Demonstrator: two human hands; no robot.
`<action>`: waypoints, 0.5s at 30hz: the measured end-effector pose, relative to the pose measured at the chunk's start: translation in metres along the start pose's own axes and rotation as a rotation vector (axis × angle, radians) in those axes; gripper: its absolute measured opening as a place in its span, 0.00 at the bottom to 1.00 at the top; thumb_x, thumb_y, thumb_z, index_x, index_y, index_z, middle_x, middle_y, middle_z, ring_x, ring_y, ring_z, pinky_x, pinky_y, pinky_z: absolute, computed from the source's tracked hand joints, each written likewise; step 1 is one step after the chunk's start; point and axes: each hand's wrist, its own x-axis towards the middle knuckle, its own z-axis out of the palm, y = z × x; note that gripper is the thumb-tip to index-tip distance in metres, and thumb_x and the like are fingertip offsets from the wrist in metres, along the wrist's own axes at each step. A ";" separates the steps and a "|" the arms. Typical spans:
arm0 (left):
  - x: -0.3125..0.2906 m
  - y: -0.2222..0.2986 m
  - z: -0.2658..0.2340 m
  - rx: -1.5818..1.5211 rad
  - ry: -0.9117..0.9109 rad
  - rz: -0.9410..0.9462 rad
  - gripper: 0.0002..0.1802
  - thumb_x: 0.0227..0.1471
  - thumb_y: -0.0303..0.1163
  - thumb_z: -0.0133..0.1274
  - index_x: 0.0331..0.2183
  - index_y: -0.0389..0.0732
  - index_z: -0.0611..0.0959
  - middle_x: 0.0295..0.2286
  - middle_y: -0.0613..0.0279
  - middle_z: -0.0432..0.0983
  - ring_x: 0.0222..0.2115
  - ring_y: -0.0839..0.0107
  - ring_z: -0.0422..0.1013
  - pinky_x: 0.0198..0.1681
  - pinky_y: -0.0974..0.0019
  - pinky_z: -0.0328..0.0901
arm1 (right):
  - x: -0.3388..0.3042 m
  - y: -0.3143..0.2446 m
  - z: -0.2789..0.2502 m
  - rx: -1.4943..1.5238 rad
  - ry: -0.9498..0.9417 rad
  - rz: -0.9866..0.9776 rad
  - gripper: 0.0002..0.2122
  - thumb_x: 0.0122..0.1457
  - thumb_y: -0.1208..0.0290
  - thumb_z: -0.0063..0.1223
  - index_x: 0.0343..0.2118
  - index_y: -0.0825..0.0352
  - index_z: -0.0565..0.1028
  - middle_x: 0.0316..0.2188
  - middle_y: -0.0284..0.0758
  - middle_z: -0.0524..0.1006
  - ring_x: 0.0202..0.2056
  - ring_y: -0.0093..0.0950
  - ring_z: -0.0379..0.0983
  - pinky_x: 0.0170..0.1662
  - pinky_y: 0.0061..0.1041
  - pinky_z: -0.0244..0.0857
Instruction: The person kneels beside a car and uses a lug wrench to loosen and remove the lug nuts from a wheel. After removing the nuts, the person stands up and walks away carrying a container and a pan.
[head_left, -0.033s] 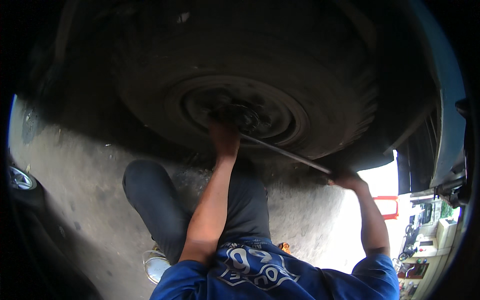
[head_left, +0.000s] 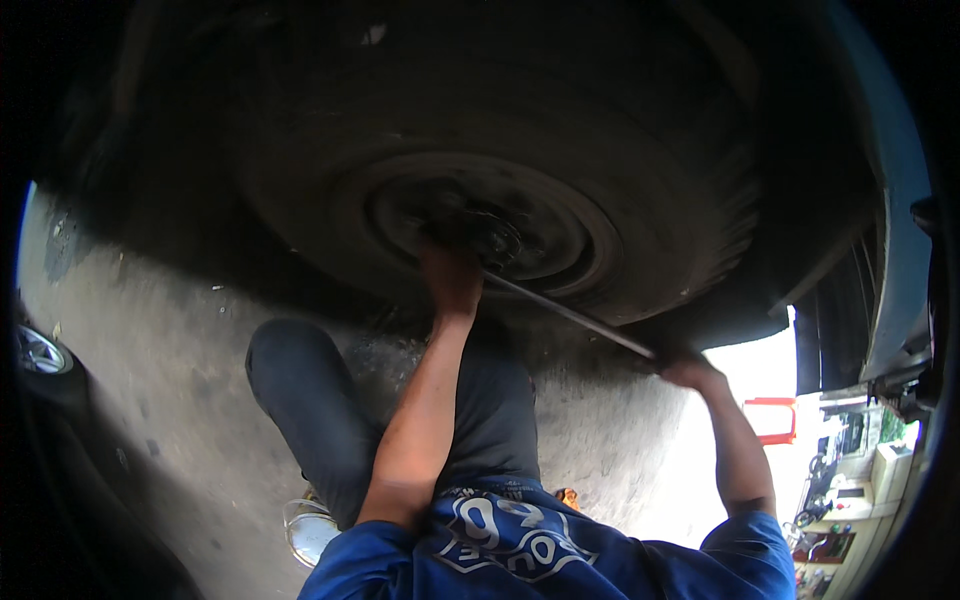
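Observation:
A big dark vehicle wheel (head_left: 640,190) fills the upper view, its hub (head_left: 500,225) in shadow. A long thin metal wrench bar (head_left: 570,315) runs from the hub down to the right. My left hand (head_left: 450,280) is closed around the bar's end at the hub. My right hand (head_left: 690,370) grips the bar's outer end, below the tyre's lower edge. The bar's tip at the hub is hidden in the dark.
My knee in dark trousers (head_left: 300,390) is bent over the grey concrete ground (head_left: 150,330). A round shiny metal object (head_left: 305,530) lies by my leg. Another wheel (head_left: 40,352) shows at the left rim. The vehicle's body (head_left: 895,250) and a red frame (head_left: 770,420) are at the right.

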 end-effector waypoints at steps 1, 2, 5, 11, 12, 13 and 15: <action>-0.001 0.001 -0.002 0.049 -0.005 0.036 0.15 0.54 0.23 0.46 0.44 0.31 0.75 0.41 0.42 0.74 0.44 0.47 0.70 0.49 0.56 0.64 | 0.007 0.008 0.020 0.020 -0.047 -0.043 0.24 0.60 0.52 0.51 0.53 0.65 0.71 0.49 0.49 0.73 0.51 0.46 0.68 0.54 0.39 0.60; 0.001 0.003 -0.003 0.100 -0.003 0.067 0.15 0.53 0.22 0.47 0.43 0.31 0.76 0.41 0.42 0.74 0.44 0.46 0.70 0.50 0.55 0.64 | 0.018 0.016 0.035 -0.015 -0.215 0.026 0.26 0.60 0.50 0.49 0.55 0.65 0.70 0.52 0.50 0.71 0.54 0.46 0.66 0.57 0.38 0.58; 0.008 0.008 -0.003 -0.178 0.064 -0.097 0.15 0.54 0.25 0.48 0.44 0.30 0.74 0.39 0.41 0.75 0.43 0.43 0.70 0.48 0.53 0.65 | 0.039 0.033 0.065 -0.002 0.145 -0.157 0.22 0.56 0.55 0.54 0.45 0.70 0.74 0.43 0.53 0.74 0.46 0.48 0.70 0.48 0.40 0.65; 0.011 0.017 -0.005 -0.281 0.045 -0.299 0.17 0.64 0.32 0.40 0.48 0.30 0.72 0.41 0.39 0.76 0.45 0.48 0.72 0.46 0.57 0.65 | 0.065 0.049 0.076 0.114 -0.226 -0.057 0.16 0.60 0.56 0.53 0.37 0.67 0.74 0.23 0.41 0.76 0.27 0.40 0.73 0.33 0.38 0.66; 0.010 0.019 -0.007 -0.309 0.058 -0.272 0.18 0.63 0.33 0.41 0.48 0.30 0.72 0.40 0.38 0.76 0.44 0.46 0.72 0.44 0.55 0.66 | 0.067 0.050 0.078 0.152 -0.269 -0.046 0.16 0.60 0.56 0.54 0.36 0.67 0.74 0.22 0.40 0.76 0.25 0.39 0.72 0.31 0.38 0.65; 0.009 0.020 -0.008 -0.324 0.063 -0.277 0.18 0.63 0.33 0.41 0.48 0.30 0.72 0.40 0.37 0.76 0.43 0.43 0.72 0.43 0.53 0.67 | 0.068 0.050 0.080 0.008 -0.109 -0.222 0.14 0.59 0.58 0.55 0.36 0.67 0.75 0.24 0.44 0.76 0.28 0.43 0.73 0.33 0.39 0.65; 0.008 0.023 -0.009 -0.355 0.079 -0.303 0.19 0.62 0.34 0.42 0.49 0.30 0.71 0.39 0.35 0.76 0.42 0.41 0.72 0.42 0.50 0.67 | 0.069 0.050 0.084 0.046 -0.005 -0.256 0.16 0.58 0.55 0.56 0.32 0.67 0.77 0.25 0.46 0.76 0.30 0.45 0.73 0.35 0.40 0.65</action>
